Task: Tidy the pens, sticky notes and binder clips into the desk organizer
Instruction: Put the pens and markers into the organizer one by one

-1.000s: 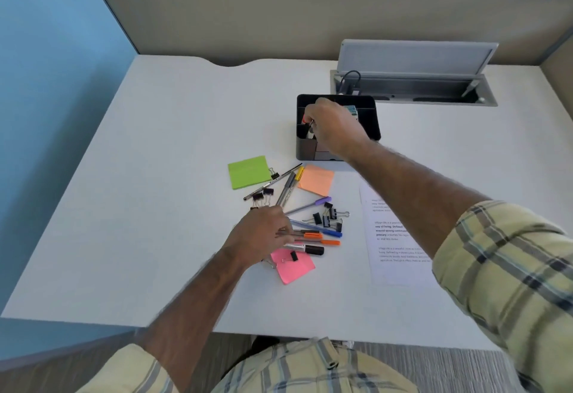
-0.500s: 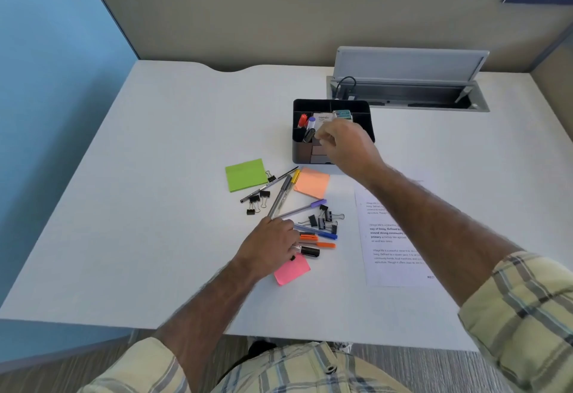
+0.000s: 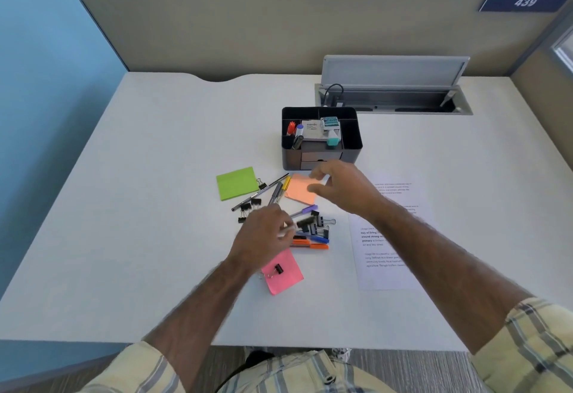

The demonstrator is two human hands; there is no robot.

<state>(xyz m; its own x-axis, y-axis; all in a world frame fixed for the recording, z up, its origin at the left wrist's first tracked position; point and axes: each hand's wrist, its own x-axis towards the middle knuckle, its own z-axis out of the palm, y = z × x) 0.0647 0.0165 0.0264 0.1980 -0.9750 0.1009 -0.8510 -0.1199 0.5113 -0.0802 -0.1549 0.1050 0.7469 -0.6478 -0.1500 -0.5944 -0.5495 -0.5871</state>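
The black desk organizer [image 3: 353, 132] stands mid-desk with a red-capped pen [image 3: 290, 127] and other pens in its left compartment. In front of it lie a green sticky pad [image 3: 237, 182], an orange sticky pad [image 3: 297, 192] and a pink sticky pad [image 3: 286, 275] with a binder clip [image 3: 278, 268] on it. Loose pens [image 3: 313, 246] and binder clips [image 3: 316, 223] are scattered between the pads. My right hand [image 3: 341, 191] hovers over the orange pad, fingers apart, holding nothing. My left hand [image 3: 263, 237] is curled over the pen pile, pinching a pale, blurred pen.
A printed paper sheet [image 3: 387, 237] lies to the right of the pile. Behind the organizer an open cable hatch [image 3: 393, 101] is set into the desk, with its lid up. A beige partition [image 3: 279, 27] closes the back and a blue wall the left.
My right hand has left the organizer's left compartment and drawn back to above the orange pad. My left hand has stayed on the pen pile and closed on a pen.
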